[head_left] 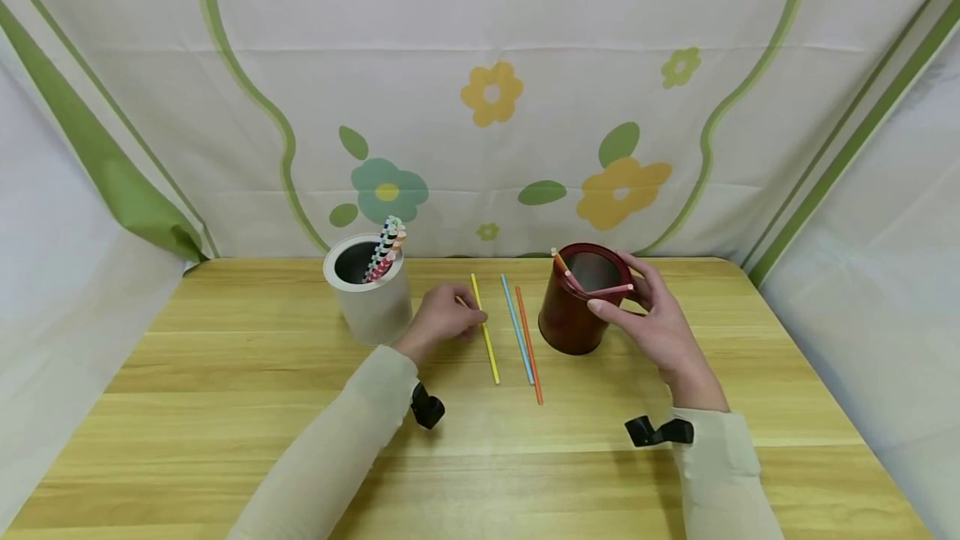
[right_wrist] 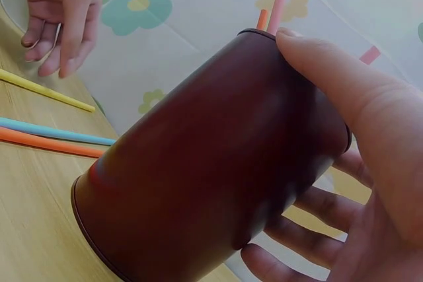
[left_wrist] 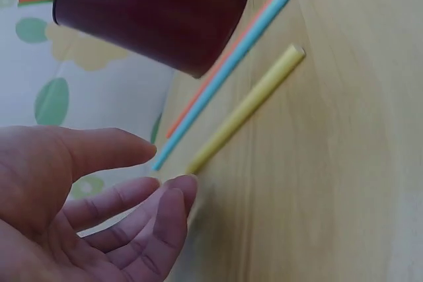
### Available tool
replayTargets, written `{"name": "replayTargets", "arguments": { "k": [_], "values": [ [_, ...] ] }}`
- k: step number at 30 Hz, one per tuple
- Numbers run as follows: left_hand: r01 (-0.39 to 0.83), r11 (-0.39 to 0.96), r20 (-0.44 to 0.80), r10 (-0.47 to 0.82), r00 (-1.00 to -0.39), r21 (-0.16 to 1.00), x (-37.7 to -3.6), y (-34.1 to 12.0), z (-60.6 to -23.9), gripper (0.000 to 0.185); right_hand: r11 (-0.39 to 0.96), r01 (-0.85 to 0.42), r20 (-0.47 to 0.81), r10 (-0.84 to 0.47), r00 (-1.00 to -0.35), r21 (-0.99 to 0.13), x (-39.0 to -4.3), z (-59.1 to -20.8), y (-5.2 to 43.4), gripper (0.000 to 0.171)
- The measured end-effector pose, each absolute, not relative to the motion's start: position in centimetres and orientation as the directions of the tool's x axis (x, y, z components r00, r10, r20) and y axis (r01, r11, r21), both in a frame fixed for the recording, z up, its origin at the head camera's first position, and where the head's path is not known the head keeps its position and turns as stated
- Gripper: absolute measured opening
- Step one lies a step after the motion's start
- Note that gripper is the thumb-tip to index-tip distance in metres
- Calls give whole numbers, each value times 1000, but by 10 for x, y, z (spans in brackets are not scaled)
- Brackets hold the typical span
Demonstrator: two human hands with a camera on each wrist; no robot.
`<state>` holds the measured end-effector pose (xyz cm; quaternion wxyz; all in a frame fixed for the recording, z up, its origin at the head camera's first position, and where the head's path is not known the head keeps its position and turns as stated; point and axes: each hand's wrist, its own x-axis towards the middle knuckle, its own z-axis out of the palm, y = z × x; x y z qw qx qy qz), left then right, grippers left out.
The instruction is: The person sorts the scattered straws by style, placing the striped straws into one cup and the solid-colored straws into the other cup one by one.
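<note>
A dark red cup stands tilted on the wooden table, with a pink and an orange straw inside. My right hand grips it, thumb on the near side and fingers round the far side; the right wrist view shows the red cup leaning. Left of it lie a yellow straw, a blue straw and an orange straw. My left hand hovers with relaxed fingers at the yellow straw, holding nothing. The left wrist view has my left hand by that straw's near end.
A white cup with several striped straws stands left of my left hand. A flowered cloth hangs behind and along both sides of the table. Bare wood stretches along the front edge.
</note>
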<state>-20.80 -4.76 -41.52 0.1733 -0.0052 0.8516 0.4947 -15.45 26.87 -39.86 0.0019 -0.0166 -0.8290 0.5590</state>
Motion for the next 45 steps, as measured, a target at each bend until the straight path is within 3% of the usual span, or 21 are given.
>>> {"name": "replayTargets", "arguments": {
  "k": [10,18,28,37,45],
  "values": [
    [-285,383,-345,96,-934,879,-210,-49,-434,15,370,24,-12,33,-999,-929,-154,-400,268,87],
    [-324,366,-363,42,-931,872,-217,-41,-436,15,363,25,-12,41,-999,-931,-152,-401,268,86],
    [-383,445,-394,-72,-916,810,-236,-30,-438,19,351,13,0,35,-999,-936,-155,-401,267,85],
    [-382,516,-407,-70,-911,766,-242,-26,-437,22,362,23,-8,45,-999,-932,-155,-399,268,86],
    [-303,642,-392,-4,-920,705,-274,-24,-479,13,360,29,-11,50,-999,-933,-156,-400,268,86]
  ]
}}
